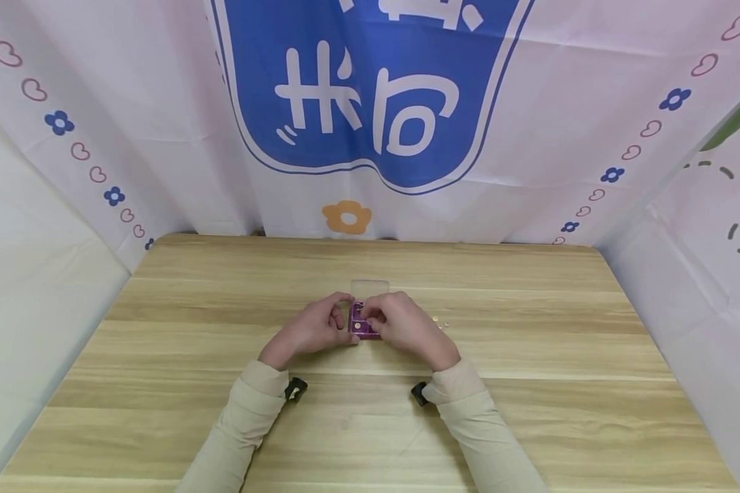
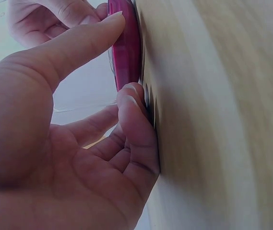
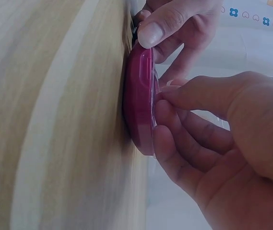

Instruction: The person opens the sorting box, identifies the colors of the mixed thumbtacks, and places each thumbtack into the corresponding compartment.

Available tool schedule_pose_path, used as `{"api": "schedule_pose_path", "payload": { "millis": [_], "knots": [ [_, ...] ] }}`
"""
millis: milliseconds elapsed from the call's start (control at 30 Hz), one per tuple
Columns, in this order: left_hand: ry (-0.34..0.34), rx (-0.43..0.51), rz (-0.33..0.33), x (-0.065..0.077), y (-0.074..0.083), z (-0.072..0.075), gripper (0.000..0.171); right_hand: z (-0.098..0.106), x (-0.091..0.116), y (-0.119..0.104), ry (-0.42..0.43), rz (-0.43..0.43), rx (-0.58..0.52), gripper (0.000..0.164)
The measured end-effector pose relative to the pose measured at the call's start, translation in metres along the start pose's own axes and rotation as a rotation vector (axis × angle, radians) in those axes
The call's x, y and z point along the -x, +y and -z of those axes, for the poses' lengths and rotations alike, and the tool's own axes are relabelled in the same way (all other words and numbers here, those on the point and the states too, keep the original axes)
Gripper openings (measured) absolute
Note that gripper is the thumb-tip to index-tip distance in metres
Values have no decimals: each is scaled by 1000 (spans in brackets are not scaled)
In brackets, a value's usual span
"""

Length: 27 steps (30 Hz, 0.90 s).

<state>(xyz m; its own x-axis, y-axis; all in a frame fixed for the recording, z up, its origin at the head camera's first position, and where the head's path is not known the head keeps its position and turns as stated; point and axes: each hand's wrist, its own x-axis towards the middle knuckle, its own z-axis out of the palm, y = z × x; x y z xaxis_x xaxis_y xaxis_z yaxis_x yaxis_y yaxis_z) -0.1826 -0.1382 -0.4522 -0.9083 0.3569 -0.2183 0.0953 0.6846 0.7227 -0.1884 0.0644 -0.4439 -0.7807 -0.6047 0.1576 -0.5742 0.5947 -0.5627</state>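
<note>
A small purple box (image 1: 364,335) with compartments lies on the table, its transparent lid (image 1: 370,289) raised at the back. A small round yellowish piece (image 1: 358,326) sits in a front compartment. My left hand (image 1: 317,324) holds the box from the left, thumb at the front corner and fingers toward the back. In the left wrist view, its thumb (image 2: 100,33) presses on the box's side. My right hand (image 1: 401,322) reaches over the box's right half, thumb and index finger brought together at the compartments. I cannot tell what lies between these fingertips.
Several tiny pale and yellowish pieces (image 1: 435,319) lie on the wooden table (image 1: 370,431), right of the right hand. A white cloth (image 1: 160,137) with a blue printed emblem hangs behind the table's back edge. Dark straps (image 1: 296,389) show at both sleeve cuffs.
</note>
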Motion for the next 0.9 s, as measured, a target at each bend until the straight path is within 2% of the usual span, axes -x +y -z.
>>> {"api": "schedule_pose_path", "payload": {
  "millis": [133,233,433,600,900],
  "knots": [
    [1,0,-11,0,0,0,75,4,1,3,-9,-13,-14,12],
    [4,3,-15,-1,-1,-1,76,12,3,9,-3,-58,-33,12],
    [9,4,-19,-2,0,-1,79,37,15,26,62,-155,-69,10],
    [8,0,-13,-3,0,-1,79,56,27,40,121,-213,-46,8],
    [5,8,6,-2,-3,-2,78,73,40,55,150,-319,-47,7]
  ]
}}
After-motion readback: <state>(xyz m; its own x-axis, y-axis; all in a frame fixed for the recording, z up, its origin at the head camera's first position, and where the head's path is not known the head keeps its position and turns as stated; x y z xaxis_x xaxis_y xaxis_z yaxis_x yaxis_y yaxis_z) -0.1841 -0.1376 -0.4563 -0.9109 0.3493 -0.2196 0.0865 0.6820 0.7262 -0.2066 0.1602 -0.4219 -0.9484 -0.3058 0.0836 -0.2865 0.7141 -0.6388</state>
